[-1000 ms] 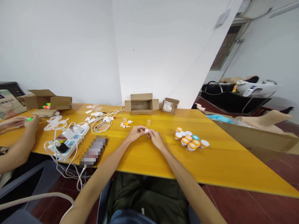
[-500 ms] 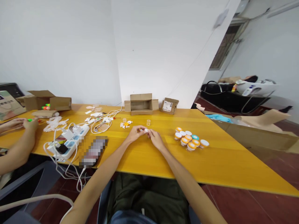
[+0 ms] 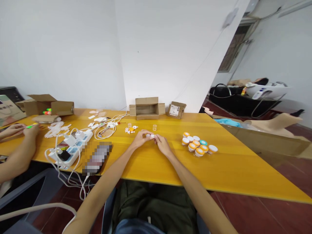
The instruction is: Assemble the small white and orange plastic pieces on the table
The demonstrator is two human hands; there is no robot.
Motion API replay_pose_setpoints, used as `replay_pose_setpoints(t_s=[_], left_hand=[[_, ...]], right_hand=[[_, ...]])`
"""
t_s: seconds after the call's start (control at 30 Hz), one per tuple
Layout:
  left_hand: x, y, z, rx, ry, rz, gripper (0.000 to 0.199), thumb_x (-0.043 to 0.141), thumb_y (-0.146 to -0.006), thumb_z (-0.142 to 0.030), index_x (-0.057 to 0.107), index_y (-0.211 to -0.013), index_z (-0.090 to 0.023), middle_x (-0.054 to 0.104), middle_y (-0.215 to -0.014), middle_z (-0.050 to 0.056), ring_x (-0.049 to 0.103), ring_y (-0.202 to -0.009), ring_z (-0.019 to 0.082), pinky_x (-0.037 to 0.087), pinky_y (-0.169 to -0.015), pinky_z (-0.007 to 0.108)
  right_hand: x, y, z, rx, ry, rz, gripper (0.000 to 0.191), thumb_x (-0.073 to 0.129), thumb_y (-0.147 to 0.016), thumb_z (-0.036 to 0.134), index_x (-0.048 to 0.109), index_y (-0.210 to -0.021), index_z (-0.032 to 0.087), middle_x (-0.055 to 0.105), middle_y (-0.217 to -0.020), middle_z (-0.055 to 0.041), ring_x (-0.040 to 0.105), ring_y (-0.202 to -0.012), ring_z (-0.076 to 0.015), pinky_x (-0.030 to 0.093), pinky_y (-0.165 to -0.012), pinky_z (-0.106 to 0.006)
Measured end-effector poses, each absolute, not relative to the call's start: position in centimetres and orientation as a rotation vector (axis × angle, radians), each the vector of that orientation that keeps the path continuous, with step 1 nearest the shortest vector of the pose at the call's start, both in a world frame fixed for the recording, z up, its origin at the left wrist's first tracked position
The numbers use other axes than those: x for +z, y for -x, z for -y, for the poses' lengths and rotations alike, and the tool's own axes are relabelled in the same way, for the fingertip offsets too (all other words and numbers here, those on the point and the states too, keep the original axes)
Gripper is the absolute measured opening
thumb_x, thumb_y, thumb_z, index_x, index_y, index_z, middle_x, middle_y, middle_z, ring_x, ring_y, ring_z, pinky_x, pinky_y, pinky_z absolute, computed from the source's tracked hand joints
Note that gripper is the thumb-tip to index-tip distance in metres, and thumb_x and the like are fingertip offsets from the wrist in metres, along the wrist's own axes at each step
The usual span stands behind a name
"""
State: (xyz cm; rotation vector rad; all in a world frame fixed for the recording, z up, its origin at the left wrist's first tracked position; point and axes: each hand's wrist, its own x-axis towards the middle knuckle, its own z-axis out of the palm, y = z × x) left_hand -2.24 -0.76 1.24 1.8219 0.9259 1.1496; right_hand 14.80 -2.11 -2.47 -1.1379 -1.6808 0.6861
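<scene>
Above the table, my left hand (image 3: 140,139) and my right hand (image 3: 162,144) meet with fingertips pinched round a small white piece (image 3: 152,136). Its exact kind is too small to make out. A greyish, clear-looking round bit (image 3: 148,135) shows at my left fingertips. Just beyond my hands stands a small clear cup (image 3: 154,127). Farther left lies a little heap of white and orange plastic parts (image 3: 131,130), with another clear cup (image 3: 129,125) behind it. To the right of my right hand sits a cluster of small clear jars (image 3: 195,143) with orange, white and teal lids.
An open cardboard box (image 3: 147,117) and a smaller carton (image 3: 176,110) stand by the wall. Left are a phone (image 3: 98,157), a power strip (image 3: 75,151), tangled white cables (image 3: 107,130) and white scraps (image 3: 57,129). A co-worker's hands (image 3: 31,130) hold something green at far left.
My hands stay nearly in place; more of the greyish round bit shows at my left fingertips. The co-worker's green item has turned slightly.
</scene>
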Motion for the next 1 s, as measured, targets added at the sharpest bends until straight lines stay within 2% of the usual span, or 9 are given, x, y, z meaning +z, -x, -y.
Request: replay_pose_setpoints(t_s=[0.7, 1.0], left_hand=[[0.97, 2.42, 0.51, 1.126, -1.868, -0.888, 0.019, 0.081, -0.073, -0.035, 0.081, -0.089, -0.025, 0.076, -0.087, 0.005, 0.063, -0.097, 0.024, 0.045, -0.096, 0.039], [1.11, 2.26, 0.62, 1.137, -1.853, -0.875, 0.018, 0.081, -0.073, -0.035, 0.081, -0.087, -0.024, 0.077, -0.087, 0.005, 0.065, -0.096, 0.024, 0.047, -0.093, 0.038]], right_hand=[[-2.66, -14.95, 1.94, 0.717, 1.152, 1.689, 0.042, 0.039, -0.094, 0.053, 0.055, -0.066, 0.026, 0.059, -0.059, -0.0004, 0.057, -0.06, -0.0207, 0.046, -0.065, -0.032], [-2.02, -14.86, 2.31, 0.722, 1.159, 1.688, 0.042, 0.038, -0.091, 0.056, 0.049, -0.064, 0.027, 0.058, -0.057, -0.0002, 0.055, -0.058, -0.0206, 0.045, -0.064, -0.033]])
